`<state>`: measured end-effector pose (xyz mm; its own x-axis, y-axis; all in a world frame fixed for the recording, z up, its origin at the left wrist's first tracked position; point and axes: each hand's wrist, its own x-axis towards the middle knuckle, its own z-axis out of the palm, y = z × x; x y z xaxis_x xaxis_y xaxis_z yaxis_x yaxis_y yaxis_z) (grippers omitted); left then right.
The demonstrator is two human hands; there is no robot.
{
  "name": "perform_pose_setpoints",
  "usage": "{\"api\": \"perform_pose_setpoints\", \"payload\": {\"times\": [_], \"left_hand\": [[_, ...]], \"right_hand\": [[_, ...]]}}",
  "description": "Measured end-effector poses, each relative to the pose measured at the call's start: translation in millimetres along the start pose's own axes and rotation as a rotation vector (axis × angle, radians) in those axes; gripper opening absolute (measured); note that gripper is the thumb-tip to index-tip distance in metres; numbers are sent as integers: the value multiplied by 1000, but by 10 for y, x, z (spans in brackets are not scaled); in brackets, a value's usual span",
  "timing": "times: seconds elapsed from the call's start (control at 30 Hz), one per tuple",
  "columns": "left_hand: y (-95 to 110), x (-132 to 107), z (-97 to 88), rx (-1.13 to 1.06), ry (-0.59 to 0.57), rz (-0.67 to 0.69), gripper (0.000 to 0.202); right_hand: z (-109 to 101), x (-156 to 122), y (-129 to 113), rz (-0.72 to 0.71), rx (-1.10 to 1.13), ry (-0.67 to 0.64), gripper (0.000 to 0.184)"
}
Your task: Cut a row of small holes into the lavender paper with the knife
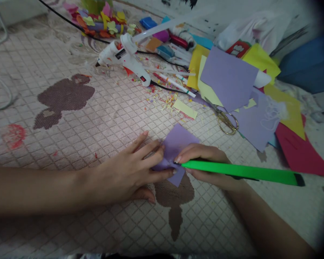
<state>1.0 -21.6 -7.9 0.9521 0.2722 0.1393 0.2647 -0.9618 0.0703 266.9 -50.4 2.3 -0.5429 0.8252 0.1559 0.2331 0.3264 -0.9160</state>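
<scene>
A small purple paper piece (pixel 176 144) lies on a patterned, quilted cloth (pixel 97 115). My left hand (pixel 129 172) lies flat on the paper's left part, fingers stretched out and pressing it down. My right hand (pixel 207 167) is closed round a bright green marker (pixel 243 172) with a black end cap, and the marker's tip touches the paper by my left fingertips. The paper's lower left part is hidden under my fingers.
A white glue gun (pixel 126 57) with a black cord lies at the back. Gold scissors (pixel 226 120), purple, yellow and red paper sheets (pixel 229 77), paper scraps (pixel 164 99), pens and coloured paper flowers (pixel 102 21) are spread to the right and rear.
</scene>
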Motion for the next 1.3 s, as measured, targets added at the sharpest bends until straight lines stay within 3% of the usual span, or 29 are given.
{"api": "perform_pose_setpoints", "payload": {"times": [0.47, 0.7, 0.83, 1.3], "left_hand": [[7, 13, 6, -6, 8, -7, 72], [-7, 6, 0, -5, 0, 3, 66], [-11, 1, -1, 0, 25, 16, 65], [-4, -11, 21, -27, 33, 10, 64]], "right_hand": [[-8, 53, -37, -50, -64, -47, 16], [72, -41, -66, 53, -70, 171, 21], [175, -53, -98, 26, -112, 241, 22], [242, -22, -102, -3, -165, 287, 22]]}}
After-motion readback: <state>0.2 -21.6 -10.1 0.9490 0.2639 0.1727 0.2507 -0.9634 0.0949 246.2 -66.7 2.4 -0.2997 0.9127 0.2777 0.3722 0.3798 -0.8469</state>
